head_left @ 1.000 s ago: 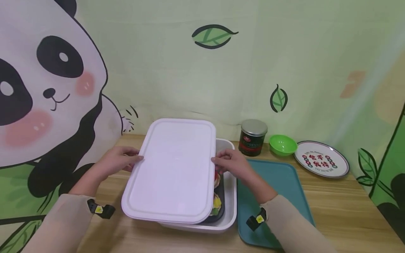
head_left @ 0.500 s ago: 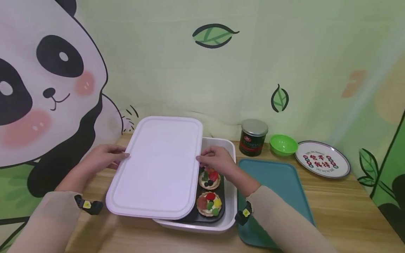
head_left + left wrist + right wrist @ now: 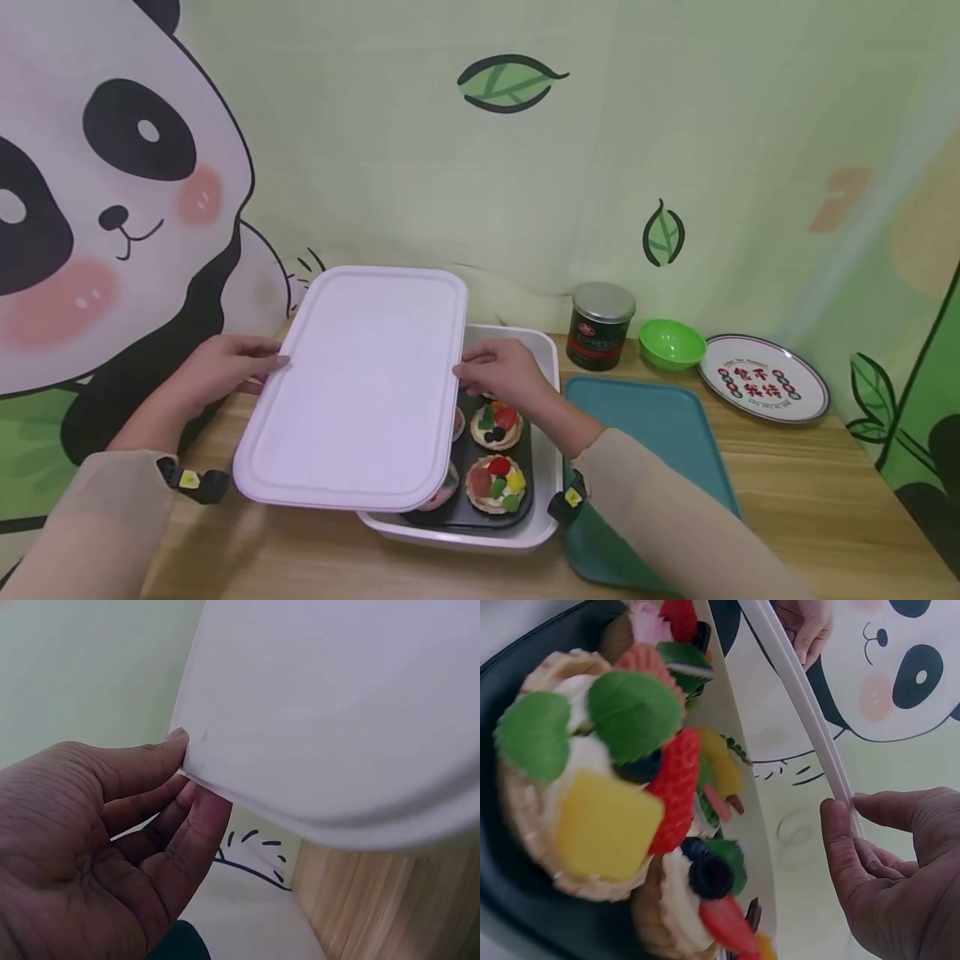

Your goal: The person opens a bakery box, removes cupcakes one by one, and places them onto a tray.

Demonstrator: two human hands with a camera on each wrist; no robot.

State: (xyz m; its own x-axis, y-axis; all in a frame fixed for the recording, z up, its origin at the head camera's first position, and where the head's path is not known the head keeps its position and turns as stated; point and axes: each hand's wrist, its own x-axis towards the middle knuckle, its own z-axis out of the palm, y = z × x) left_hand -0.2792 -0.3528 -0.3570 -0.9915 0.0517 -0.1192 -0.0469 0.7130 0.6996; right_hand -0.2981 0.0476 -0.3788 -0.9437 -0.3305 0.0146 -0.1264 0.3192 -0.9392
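A white rectangular lid (image 3: 360, 383) is held up between both hands above a white bin (image 3: 546, 500), tilted and shifted to the bin's left. My left hand (image 3: 228, 371) pinches its left edge; the left wrist view shows the thumb on top and fingers beneath the lid (image 3: 322, 712). My right hand (image 3: 501, 371) pinches the right edge, seen also in the right wrist view. Inside the bin is a dark muffin tray (image 3: 468, 508) holding fruit tarts (image 3: 497, 483). The lid hides the tray's left part. Close up, the right wrist view shows a tart (image 3: 592, 780) topped with fruit and leaves.
Right of the bin lies a teal tray (image 3: 637, 433), partly under my right sleeve. Behind it stand a dark coffee tin (image 3: 600, 329) with a silver cap, a green bowl (image 3: 671, 344) and a white oval plate (image 3: 765, 379). A panda-print cloth (image 3: 360, 167) backs the table.
Both hands have carried the lid leftward and slightly up, off much of the bin. More of the tray and its tarts shows on the right side. The other things stay put.
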